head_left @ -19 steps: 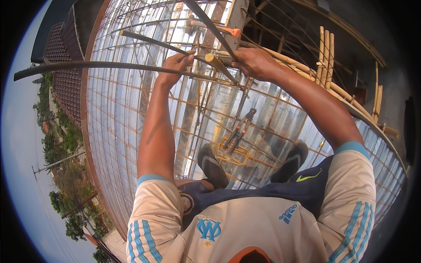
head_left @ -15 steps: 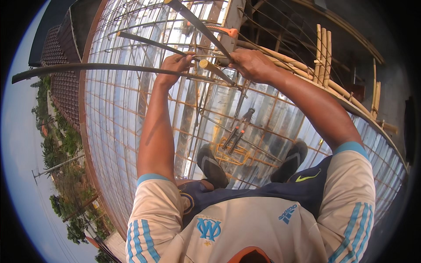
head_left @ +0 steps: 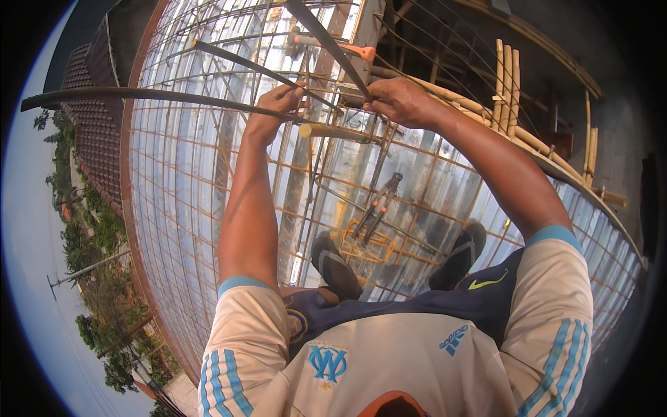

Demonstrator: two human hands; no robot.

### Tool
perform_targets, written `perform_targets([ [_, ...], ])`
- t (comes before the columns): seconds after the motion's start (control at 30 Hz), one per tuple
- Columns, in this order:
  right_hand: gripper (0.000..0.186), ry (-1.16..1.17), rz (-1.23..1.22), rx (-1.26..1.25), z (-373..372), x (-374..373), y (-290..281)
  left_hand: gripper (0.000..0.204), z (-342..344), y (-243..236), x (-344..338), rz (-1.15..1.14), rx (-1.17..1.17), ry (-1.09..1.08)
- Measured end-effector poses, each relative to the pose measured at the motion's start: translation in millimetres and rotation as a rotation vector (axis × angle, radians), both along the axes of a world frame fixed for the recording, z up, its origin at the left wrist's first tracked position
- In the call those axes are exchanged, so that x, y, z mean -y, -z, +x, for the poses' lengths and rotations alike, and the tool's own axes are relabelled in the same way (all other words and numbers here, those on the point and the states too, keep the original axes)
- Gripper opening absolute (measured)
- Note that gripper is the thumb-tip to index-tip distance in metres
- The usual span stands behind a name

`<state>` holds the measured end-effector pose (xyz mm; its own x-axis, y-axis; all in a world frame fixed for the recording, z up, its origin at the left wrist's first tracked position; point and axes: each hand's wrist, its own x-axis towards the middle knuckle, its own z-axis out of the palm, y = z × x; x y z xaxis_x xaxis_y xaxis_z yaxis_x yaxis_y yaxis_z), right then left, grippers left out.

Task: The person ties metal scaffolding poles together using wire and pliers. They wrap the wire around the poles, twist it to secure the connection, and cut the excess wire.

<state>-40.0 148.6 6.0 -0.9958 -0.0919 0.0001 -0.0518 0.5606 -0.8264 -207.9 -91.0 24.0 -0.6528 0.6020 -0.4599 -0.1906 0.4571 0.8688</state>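
I am looking down on an open-air construction site, high on a building's unfinished upper level. A wide rebar grid (head_left: 208, 208) lies over shiny sheeting across the deck, with bamboo poles (head_left: 511, 90) stacked at the edge and long-handled cutters (head_left: 379, 205) resting on the bars. Beyond the edge I see a tiled roof (head_left: 94, 153), trees (head_left: 104, 306) and a street far below.

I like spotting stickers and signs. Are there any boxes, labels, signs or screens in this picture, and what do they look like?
No boxes, signs or screens show.
Round blue-and-white crest badge: on the chest of the cream shirt, bottom middle.
Small blue maker's mark: on the same shirt, right of the crest.
Yellow-green curved tick mark: on the dark blue shorts, over the right thigh.
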Motion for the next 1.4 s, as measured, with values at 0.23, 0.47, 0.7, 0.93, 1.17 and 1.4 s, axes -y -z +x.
perform_targets([
  [0.23,0.019,-0.078,-0.029,-0.013,-4.5,-3.7,-7.1,0.029,7.0,-29.8,33.9,-0.739,-0.147,0.493],
  [0.47,0.018,-0.119,-0.054,-0.057,-5.7,-7.6,-5.6,0.032,72.6,-50.2,-29.0,-0.291,-0.208,0.337],
  [0.7,0.021,-0.098,-0.068,-0.064,-6.8,-7.9,7.2,0.039,92.5,-25.9,-64.7,-0.494,-0.509,0.469],
  [0.93,0.021,-0.049,0.0,-0.071,-2.2,-0.2,-0.1,0.027,87.4,-4.4,-54.5,-0.213,-0.494,0.275],
  [1.17,0.022,0.008,-0.031,-0.107,5.4,-2.1,0.2,0.023,82.0,-28.3,-71.2,-0.191,-0.574,0.196],
  [1.4,0.02,-0.007,0.043,-0.108,0.6,9.0,-1.1,0.029,78.9,-33.9,-62.7,-0.346,-0.465,0.394],
])
